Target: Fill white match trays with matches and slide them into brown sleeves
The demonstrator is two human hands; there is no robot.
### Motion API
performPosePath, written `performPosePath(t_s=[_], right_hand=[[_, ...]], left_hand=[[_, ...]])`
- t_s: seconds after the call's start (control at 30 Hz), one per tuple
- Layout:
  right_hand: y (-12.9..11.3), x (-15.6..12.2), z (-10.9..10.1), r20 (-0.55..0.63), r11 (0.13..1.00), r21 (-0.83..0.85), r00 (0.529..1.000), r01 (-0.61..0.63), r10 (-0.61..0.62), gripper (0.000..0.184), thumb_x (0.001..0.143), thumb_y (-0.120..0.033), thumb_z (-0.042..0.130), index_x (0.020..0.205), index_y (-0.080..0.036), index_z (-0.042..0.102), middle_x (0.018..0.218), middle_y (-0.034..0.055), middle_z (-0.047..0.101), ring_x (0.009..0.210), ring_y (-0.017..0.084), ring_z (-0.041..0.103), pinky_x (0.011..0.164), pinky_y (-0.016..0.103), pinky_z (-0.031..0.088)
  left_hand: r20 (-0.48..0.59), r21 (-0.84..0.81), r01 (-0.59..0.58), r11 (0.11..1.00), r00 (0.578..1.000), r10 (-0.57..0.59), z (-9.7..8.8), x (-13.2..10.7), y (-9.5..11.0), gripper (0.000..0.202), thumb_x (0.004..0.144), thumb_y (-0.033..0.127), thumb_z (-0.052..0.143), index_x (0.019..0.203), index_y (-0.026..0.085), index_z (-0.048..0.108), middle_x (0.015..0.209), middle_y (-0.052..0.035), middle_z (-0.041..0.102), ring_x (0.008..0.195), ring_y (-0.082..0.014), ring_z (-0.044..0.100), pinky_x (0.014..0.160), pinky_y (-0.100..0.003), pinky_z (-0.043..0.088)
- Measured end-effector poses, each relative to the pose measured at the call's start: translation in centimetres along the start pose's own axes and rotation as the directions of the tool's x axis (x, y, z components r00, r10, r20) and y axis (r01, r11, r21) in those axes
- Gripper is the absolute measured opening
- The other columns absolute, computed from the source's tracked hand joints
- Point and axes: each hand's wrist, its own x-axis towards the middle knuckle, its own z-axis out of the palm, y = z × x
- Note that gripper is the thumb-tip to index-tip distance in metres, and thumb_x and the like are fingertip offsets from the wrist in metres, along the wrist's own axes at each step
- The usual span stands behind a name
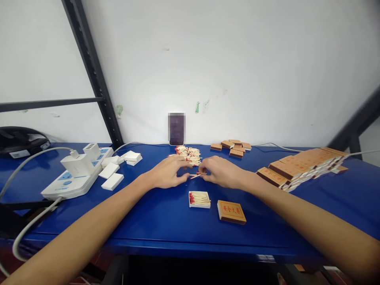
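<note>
My left hand [169, 172] is just in front of a pile of loose red-tipped matches [192, 154], its thumb and fingers apart with a gap between them. A few matches [195, 175] stick out from the curled fingers of my right hand [221, 171], toward my left thumb. Nearer to me lies an open white matchbox tray [190, 202], partly filled with matches whose red heads point left. To its right rests an orange-brown matchbox sleeve [232, 211] with red characters on top.
Stacked matchboxes [299, 166] spread across the right side, and several more boxes [233, 146] lie near the wall. White trays [113, 181] sit at left beside a power strip [69, 186] with cables. A phone [177, 128] leans against the wall. Dark metal posts [95, 75] frame the table.
</note>
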Motion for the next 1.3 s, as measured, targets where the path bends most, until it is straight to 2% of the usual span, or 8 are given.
performPosePath(t_s=[0.2, 0.47, 0.57, 0.67, 0.8, 0.9, 1.1, 1.3], right_hand=[[0.5, -0.2, 0.7, -0.058, 0.968, 0.222, 0.993, 0.116, -0.106, 0.018, 0.084, -0.024, 0.055, 0.084, -0.014, 0.07, 0.082, 0.0064, 0.069, 0.069, 0.014, 0.057, 0.063, 0.026, 0.038], [0.8, -0.4, 1.3, -0.097, 0.912, 0.406, 0.995, 0.054, -0.016, 0.021, 0.084, -0.033, 0.06, 0.085, -0.016, 0.072, 0.075, 0.0025, 0.069, 0.063, 0.012, 0.055, 0.06, 0.024, 0.037], [1.0, -0.4, 1.7, -0.105, 0.874, 0.485, 0.994, 0.028, 0.027, 0.022, 0.082, -0.034, 0.062, 0.086, -0.016, 0.073, 0.073, 0.0019, 0.068, 0.062, 0.011, 0.053, 0.059, 0.024, 0.037], [1.1, -0.3, 2.0, -0.099, 0.834, 0.552, 0.993, 0.007, 0.057, 0.023, 0.082, -0.035, 0.062, 0.084, -0.016, 0.073, 0.069, 0.0007, 0.065, 0.061, 0.011, 0.049, 0.058, 0.024, 0.035], [1.0, -0.2, 2.4, -0.092, 0.794, 0.608, 0.992, -0.012, 0.086, 0.026, 0.083, -0.037, 0.059, 0.079, -0.015, 0.072, 0.065, 0.0001, 0.062, 0.059, 0.01, 0.045, 0.056, 0.024, 0.033], [1.0, -0.1, 2.6, -0.095, 0.777, 0.63, 0.991, -0.017, 0.099, 0.029, 0.082, -0.039, 0.058, 0.077, -0.014, 0.072, 0.065, 0.0003, 0.061, 0.059, 0.011, 0.045, 0.056, 0.024, 0.033], [1.2, 0.0, 3.0, -0.092, 0.74, 0.672, 0.989, -0.022, 0.114, 0.032, 0.083, -0.042, 0.057, 0.078, -0.013, 0.07, 0.067, 0.0011, 0.061, 0.059, 0.01, 0.044, 0.055, 0.024, 0.032], [1.2, 0.0, 3.0, -0.088, 0.69, 0.723, 0.986, -0.034, 0.141, 0.032, 0.081, -0.043, 0.059, 0.076, -0.013, 0.069, 0.063, -0.0006, 0.057, 0.055, 0.009, 0.04, 0.053, 0.024, 0.03]], left_hand=[[0.102, -0.12, -0.002, 0.993, 0.995, 0.015, 0.2, 0.0, 0.4, 0.025, 0.086, 0.033, 0.055, 0.1, 0.019, 0.069, 0.091, -0.0059, 0.066, 0.083, -0.0186, 0.059, 0.077, -0.032, 0.045], [0.094, -0.245, 0.108, 0.964, 0.992, -0.087, 1.1, 0.6, 0.3, 0.018, 0.086, 0.03, 0.056, 0.088, 0.016, 0.067, 0.08, -0.003, 0.066, 0.07, -0.0137, 0.058, 0.065, -0.026, 0.043], [0.123, -0.23, 0.13, 0.964, 0.987, -0.104, 1.2, 0.8, 0.4, 0.017, 0.086, 0.027, 0.051, 0.085, 0.016, 0.063, 0.073, -0.0014, 0.063, 0.064, -0.0126, 0.054, 0.061, -0.025, 0.041], [0.118, -0.179, 0.105, 0.978, 0.989, -0.085, 1.3, 0.8, 0.4, 0.014, 0.085, 0.025, 0.049, 0.08, 0.016, 0.059, 0.071, -0.0005, 0.059, 0.064, -0.0127, 0.051, 0.062, -0.025, 0.039], [0.09, -0.17, 0.075, 0.983, 0.994, -0.06, 1.6, 0.7, 0.3, 0.011, 0.085, 0.023, 0.047, 0.082, 0.017, 0.056, 0.073, -0.0004, 0.057, 0.066, -0.0131, 0.05, 0.063, -0.025, 0.038], [0.076, -0.182, 0.087, 0.979, 0.994, -0.074, 1.7, 0.7, 0.3, 0.017, 0.089, 0.029, 0.045, 0.084, 0.017, 0.057, 0.07, 0.0, 0.055, 0.063, -0.013, 0.048, 0.061, -0.026, 0.037], [0.102, -0.271, 0.167, 0.948, 0.984, -0.144, 1.3, 1.0, 0.2, 0.027, 0.091, 0.039, 0.047, 0.085, 0.016, 0.062, 0.069, -0.0005, 0.059, 0.061, -0.0124, 0.051, 0.059, -0.025, 0.038], [0.088, -0.288, 0.177, 0.941, 0.983, -0.158, 1.0, 1.0, 0.1, 0.026, 0.091, 0.035, 0.048, 0.082, 0.016, 0.063, 0.073, -0.0007, 0.063, 0.063, -0.0118, 0.052, 0.06, -0.024, 0.038]])
